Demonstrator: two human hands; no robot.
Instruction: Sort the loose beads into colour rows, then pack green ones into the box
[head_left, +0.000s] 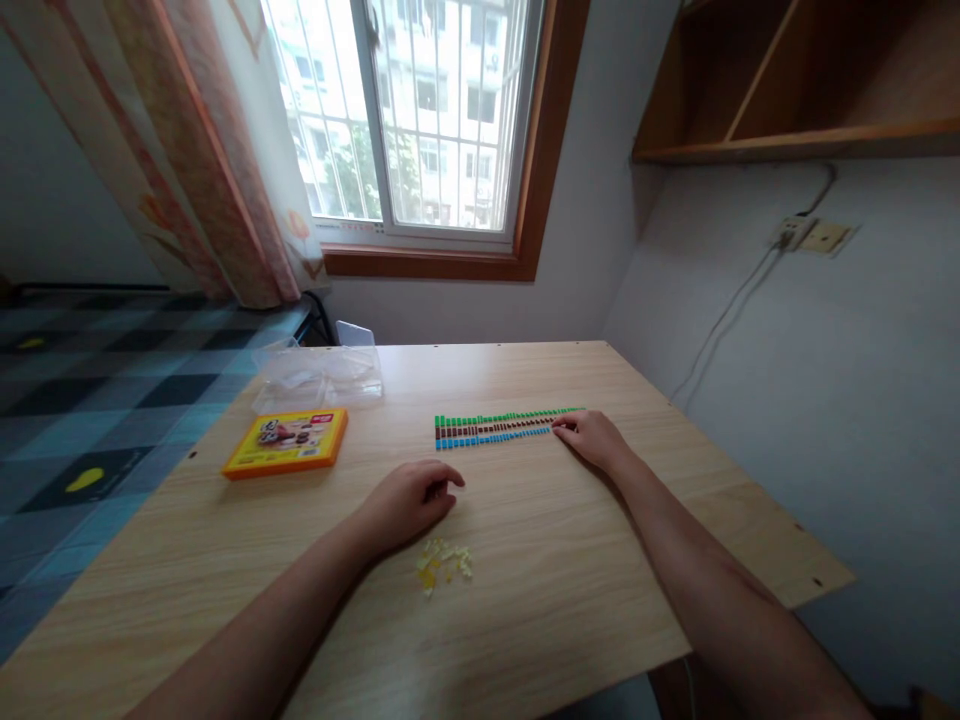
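The right hand (589, 437), finger closure indiscernible, apparently aligns the blue brick row (491, 439) toward the desk's (540, 520) far edge, next requiring light contact; left hand (412, 500) fingers apart.

Head cam (single view): worn on head, faces fwd & down across table (525, 620). Table nr. lens at btm; window (427, 110) well beyond, top ctr.

A home bedroom: checked bed (172, 350), floral curtain (202, 150) (beside a barred window (442, 115)), wooden wall shelf (806, 140).
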